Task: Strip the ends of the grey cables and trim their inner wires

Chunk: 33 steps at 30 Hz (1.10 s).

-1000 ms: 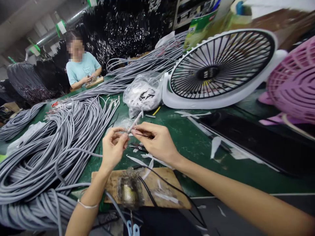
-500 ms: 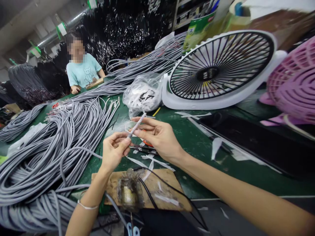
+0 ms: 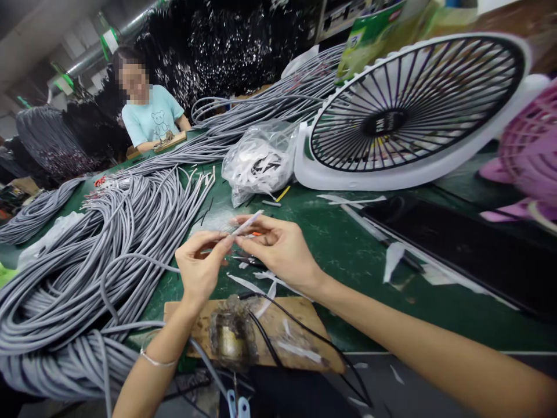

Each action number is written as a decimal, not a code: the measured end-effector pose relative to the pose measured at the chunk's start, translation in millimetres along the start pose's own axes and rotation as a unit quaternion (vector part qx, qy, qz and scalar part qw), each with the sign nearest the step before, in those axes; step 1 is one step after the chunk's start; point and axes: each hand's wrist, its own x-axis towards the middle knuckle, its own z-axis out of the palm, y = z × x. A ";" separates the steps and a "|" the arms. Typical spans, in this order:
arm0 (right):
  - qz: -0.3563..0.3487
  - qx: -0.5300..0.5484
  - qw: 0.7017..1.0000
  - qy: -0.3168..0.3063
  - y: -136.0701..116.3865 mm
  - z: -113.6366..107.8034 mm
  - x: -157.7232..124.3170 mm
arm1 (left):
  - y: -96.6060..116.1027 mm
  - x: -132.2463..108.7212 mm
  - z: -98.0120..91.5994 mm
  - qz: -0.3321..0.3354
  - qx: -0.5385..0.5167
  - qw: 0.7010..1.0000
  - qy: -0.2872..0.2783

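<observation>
My left hand (image 3: 200, 264) is closed in a pinch on a grey cable, whose slack runs off to the left below the wrist. The cable's whitish end (image 3: 250, 222) points up and right between my hands. My right hand (image 3: 287, 249) pinches that same end close to the left fingertips, its other fingers curled behind. Whether the white part is a wrap or bare inner strands I cannot tell. Partly hidden beneath my fingers lies a dark tool with a bit of orange (image 3: 256, 234). White strips (image 3: 246, 284) are scattered on the green table (image 3: 322, 238) below.
Coiled grey cables (image 3: 87, 278) fill the left side. Ahead are a clear bag of white pieces (image 3: 261, 165) and a white fan (image 3: 374, 180); a pink fan (image 3: 528, 139) stands right. A wooden board (image 3: 296, 325) bears a soldering pot-like device (image 3: 230, 337). A co-worker (image 3: 154, 116) sits opposite.
My hands have drawn closer together on the cable, and its end is tilted lower to the right. The view has shifted slightly. The co-worker's arms have moved inward toward a small board.
</observation>
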 end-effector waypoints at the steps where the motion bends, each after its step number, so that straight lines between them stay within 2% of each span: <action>1: 0.002 0.015 1.000 -0.004 0.3 0.8 0.5 | -0.4 -0.4 -0.1 -0.002 -0.013 1.000 0.002; 4: 0.006 0.031 0.999 -0.014 -0.3 1.8 0.9 | -1.0 -0.4 0.4 -0.014 -0.036 0.999 -0.021; 10: -0.011 -0.039 0.999 -0.015 -8.7 -5.5 -2.3 | -0.3 2.3 1.3 -0.041 -0.023 0.993 -0.108; 13: -0.034 -0.040 0.999 0.009 -14.1 -10.6 -1.1 | -2.9 2.2 -0.2 -0.054 -0.001 0.987 -0.150; 17: -0.047 -0.040 0.997 0.045 -14.9 -15.0 5.7 | -2.1 1.6 -4.2 -0.009 0.049 0.977 -0.207; 20: -0.009 -0.013 0.998 0.059 -11.3 -17.9 12.7 | 5.4 2.2 -7.5 0.053 0.102 0.959 -0.259; 22: 0.025 0.016 0.997 0.069 -9.8 -19.5 16.3 | 10.0 2.7 -8.8 0.056 0.087 0.953 -0.285; 24: 0.053 0.050 0.996 0.057 -10.1 -20.0 17.9 | 11.7 3.0 -8.5 0.011 0.016 0.960 -0.280; 28: 0.073 0.091 0.993 -0.006 -15.0 -17.2 15.2 | 7.3 3.6 -4.2 -0.088 -0.124 0.963 -0.224; 31: 0.057 0.074 0.995 -0.039 -17.7 -14.6 11.9 | 4.3 5.1 -1.6 -0.132 -0.130 0.967 -0.174; 33: 0.046 0.042 0.998 -0.032 -16.8 -13.2 10.0 | 4.5 5.8 -0.6 -0.163 -0.118 0.967 -0.154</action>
